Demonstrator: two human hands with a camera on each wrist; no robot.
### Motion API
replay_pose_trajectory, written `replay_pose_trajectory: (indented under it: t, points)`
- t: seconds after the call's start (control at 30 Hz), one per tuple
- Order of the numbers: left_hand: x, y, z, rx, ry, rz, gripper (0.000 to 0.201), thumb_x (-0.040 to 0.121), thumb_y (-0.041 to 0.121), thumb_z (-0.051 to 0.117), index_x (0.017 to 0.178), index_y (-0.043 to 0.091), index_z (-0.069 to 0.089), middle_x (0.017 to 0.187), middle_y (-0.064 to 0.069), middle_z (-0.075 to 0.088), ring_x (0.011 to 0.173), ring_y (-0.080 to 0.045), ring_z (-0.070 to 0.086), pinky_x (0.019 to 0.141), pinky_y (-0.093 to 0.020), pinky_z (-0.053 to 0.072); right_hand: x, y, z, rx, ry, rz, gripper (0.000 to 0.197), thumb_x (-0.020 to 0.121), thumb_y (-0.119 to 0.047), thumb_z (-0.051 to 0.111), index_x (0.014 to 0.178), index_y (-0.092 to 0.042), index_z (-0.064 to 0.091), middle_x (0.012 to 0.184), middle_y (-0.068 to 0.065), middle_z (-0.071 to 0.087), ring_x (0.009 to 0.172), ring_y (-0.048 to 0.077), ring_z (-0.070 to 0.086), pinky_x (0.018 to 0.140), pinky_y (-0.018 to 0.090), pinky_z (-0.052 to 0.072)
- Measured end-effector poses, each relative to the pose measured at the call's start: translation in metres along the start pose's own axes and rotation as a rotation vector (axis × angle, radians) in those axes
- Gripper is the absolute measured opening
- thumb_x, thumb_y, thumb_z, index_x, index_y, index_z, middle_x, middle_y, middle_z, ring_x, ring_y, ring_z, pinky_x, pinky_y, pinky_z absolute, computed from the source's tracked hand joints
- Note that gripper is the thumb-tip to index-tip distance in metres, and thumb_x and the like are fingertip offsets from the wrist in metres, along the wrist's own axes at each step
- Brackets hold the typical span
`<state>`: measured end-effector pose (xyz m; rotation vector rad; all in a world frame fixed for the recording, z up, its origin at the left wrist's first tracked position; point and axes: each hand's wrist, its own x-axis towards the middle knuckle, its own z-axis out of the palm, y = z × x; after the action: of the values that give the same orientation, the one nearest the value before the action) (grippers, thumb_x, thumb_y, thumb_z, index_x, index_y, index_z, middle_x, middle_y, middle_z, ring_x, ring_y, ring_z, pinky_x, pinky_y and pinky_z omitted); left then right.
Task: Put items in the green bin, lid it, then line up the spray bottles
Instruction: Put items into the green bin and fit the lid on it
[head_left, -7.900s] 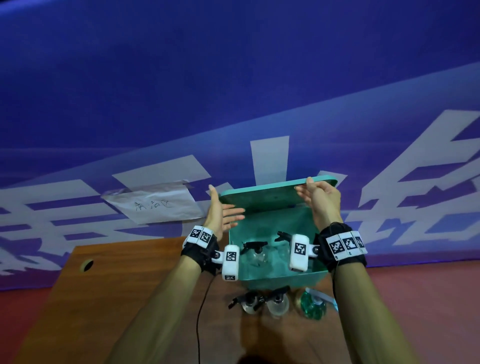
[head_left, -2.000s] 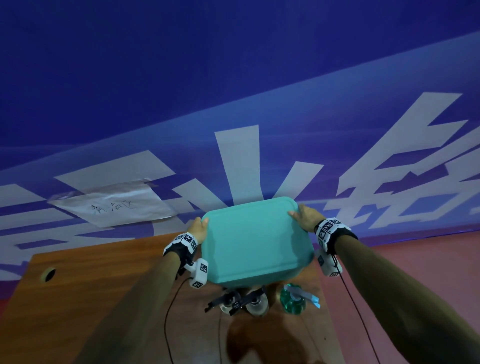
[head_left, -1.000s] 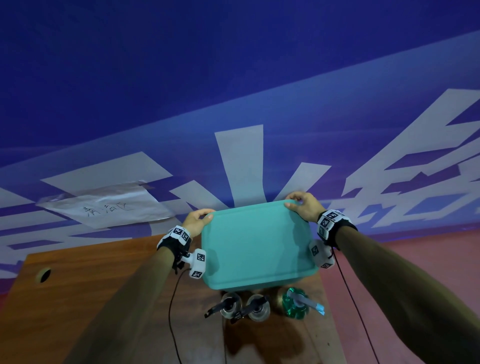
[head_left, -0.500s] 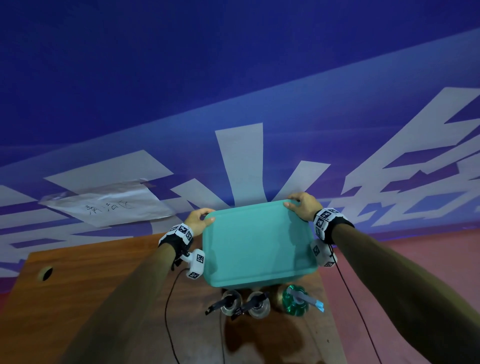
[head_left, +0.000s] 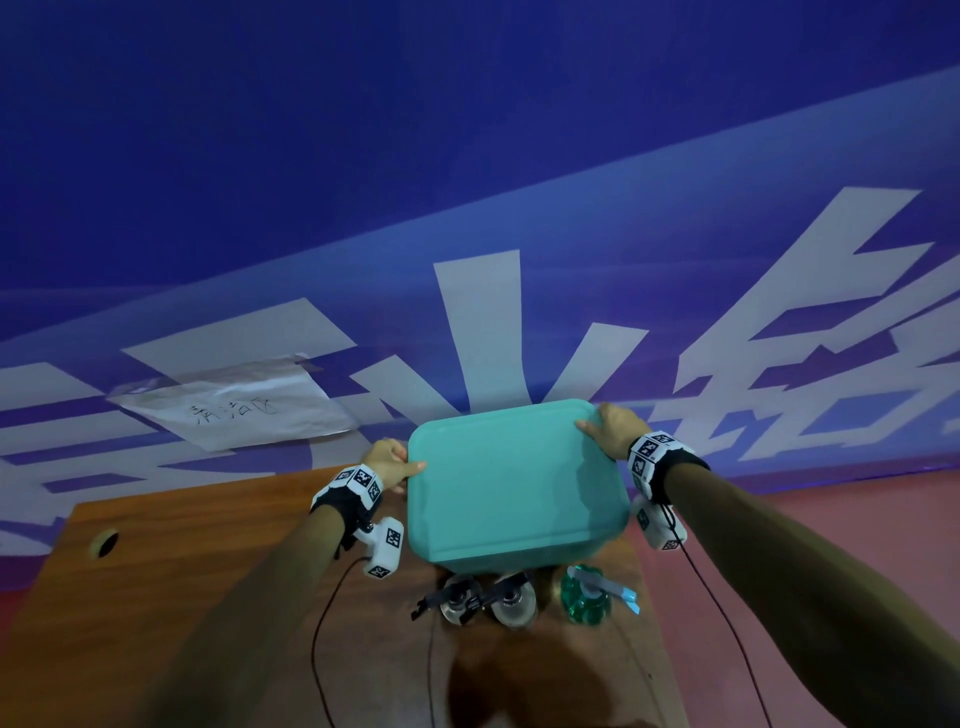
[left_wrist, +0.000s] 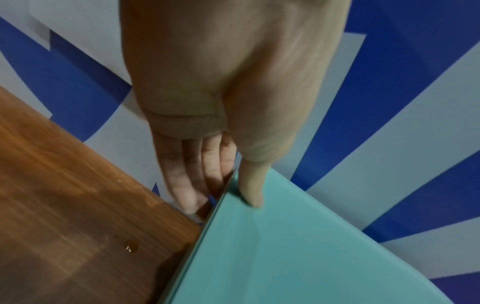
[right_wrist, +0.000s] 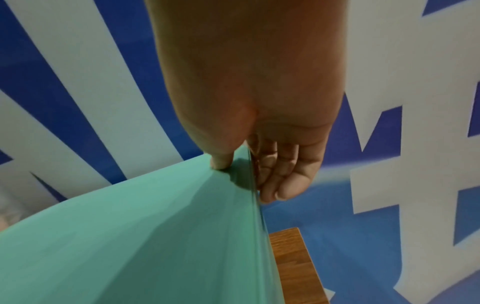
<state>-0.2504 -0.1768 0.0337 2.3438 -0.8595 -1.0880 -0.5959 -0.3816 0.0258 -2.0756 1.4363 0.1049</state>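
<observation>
The flat green lid (head_left: 511, 478) lies across the top of the green bin (head_left: 498, 564), hiding what is inside. My left hand (head_left: 389, 461) pinches the lid's far left corner, thumb (left_wrist: 250, 183) on top and fingers (left_wrist: 187, 179) under the edge. My right hand (head_left: 613, 428) pinches the far right corner the same way, thumb (right_wrist: 221, 158) above and fingers (right_wrist: 280, 181) below the rim. In front of the bin stand two clear spray bottles (head_left: 460, 603) (head_left: 514, 603) with black triggers and a green spray bottle (head_left: 587, 597) with a blue-tipped trigger.
The bin sits at the far right of a brown wooden table (head_left: 182, 597), close to its right edge (right_wrist: 293, 257). A cable hole (head_left: 106, 543) is at the far left. A paper sign (head_left: 234, 408) hangs on the blue and white banner behind. Black wrist cables (head_left: 322, 623) trail over the table.
The lid came down from a raised tilt onto the bin. Over the last second both hands have kept hold of its far corners and the lid has barely shifted.
</observation>
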Motion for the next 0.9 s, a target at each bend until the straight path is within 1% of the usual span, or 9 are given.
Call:
replay_pose_trajectory:
  t: [0.17,0.23,0.3,0.47,0.53,0.6,0.7,0.83,0.9]
  points:
    - [-0.024,0.001,0.0,0.111,-0.173,-0.063,0.032,0.083,0.03,0.081,0.097,0.007,0.065,0.1,-0.016,0.074,0.078,-0.021,0.069,0.061,-0.028,0.058,-0.014,0.003,-0.002,-0.033,-0.08,-0.029,0.068,0.093,-0.056,0.058,0.139,-0.007,0.046,0.134,0.014,0.058,0.122,0.033,0.057,0.096,0.038,0.048]
    - [-0.028,-0.005,0.004,0.088,-0.163,-0.084,0.038,0.084,0.029,0.08,0.105,0.001,0.065,0.1,-0.015,0.074,0.078,-0.022,0.07,0.061,-0.029,0.06,-0.019,0.004,0.003,-0.049,-0.086,0.002,0.061,0.093,-0.059,0.056,0.127,-0.008,0.056,0.124,0.013,0.064,0.11,0.033,0.062,0.087,0.037,0.05]
    - [-0.034,-0.008,0.008,0.03,-0.126,-0.095,0.033,0.086,0.026,0.079,0.104,0.004,0.062,0.104,-0.014,0.073,0.081,-0.023,0.069,0.06,-0.029,0.058,-0.021,0.004,0.008,-0.016,-0.075,0.043,0.061,0.09,-0.063,0.056,0.119,-0.009,0.06,0.118,0.013,0.067,0.1,0.032,0.064,0.08,0.037,0.052]
    - [-0.043,-0.007,0.012,-0.014,-0.081,-0.1,0.025,0.087,0.023,0.077,0.099,0.01,0.06,0.105,-0.011,0.072,0.08,-0.021,0.068,0.06,-0.029,0.056,-0.023,0.007,0.011,0.118,-0.087,0.069,0.064,0.087,-0.06,0.063,0.128,-0.012,0.058,0.124,0.011,0.066,0.108,0.031,0.064,0.088,0.039,0.053]
    - [-0.045,-0.004,0.012,0.01,-0.093,-0.099,0.023,0.088,0.025,0.076,0.096,0.011,0.06,0.107,-0.01,0.072,0.084,-0.022,0.069,0.059,-0.029,0.056,-0.025,0.007,0.008,0.127,-0.134,0.03,0.07,0.081,-0.063,0.067,0.131,-0.014,0.056,0.126,0.009,0.065,0.11,0.03,0.063,0.092,0.04,0.053]
    - [-0.046,-0.004,0.014,0.035,-0.114,-0.098,0.024,0.089,0.029,0.075,0.1,0.011,0.063,0.109,-0.007,0.072,0.092,-0.022,0.068,0.059,-0.028,0.055,-0.029,0.005,0.007,0.152,-0.181,0.014,0.078,0.074,-0.065,0.073,0.132,-0.016,0.054,0.126,0.006,0.065,0.11,0.028,0.064,0.089,0.039,0.055]
    - [-0.045,-0.004,0.018,0.007,-0.153,-0.103,0.036,0.09,0.031,0.073,0.115,0.006,0.069,0.113,-0.006,0.073,0.097,-0.021,0.067,0.061,-0.027,0.053,-0.035,0.002,0.006,0.175,-0.169,0.047,0.07,0.079,-0.057,0.076,0.129,-0.012,0.055,0.122,0.009,0.066,0.106,0.029,0.066,0.08,0.037,0.055]
    - [-0.04,-0.005,0.018,0.014,-0.14,-0.123,0.038,0.085,0.034,0.078,0.11,0.006,0.073,0.109,-0.006,0.075,0.095,-0.02,0.07,0.065,-0.028,0.055,-0.034,0.001,0.009,0.218,-0.152,0.09,0.063,0.082,-0.048,0.077,0.129,-0.009,0.06,0.125,0.011,0.067,0.112,0.031,0.064,0.088,0.036,0.053]
    - [-0.037,-0.005,0.016,0.017,-0.14,-0.128,0.038,0.084,0.034,0.079,0.11,0.006,0.073,0.108,-0.006,0.075,0.095,-0.02,0.071,0.063,-0.028,0.055,-0.034,0.001,0.008,0.226,-0.137,0.132,0.07,0.077,-0.051,0.08,0.13,-0.009,0.059,0.125,0.011,0.067,0.112,0.031,0.064,0.09,0.037,0.053]
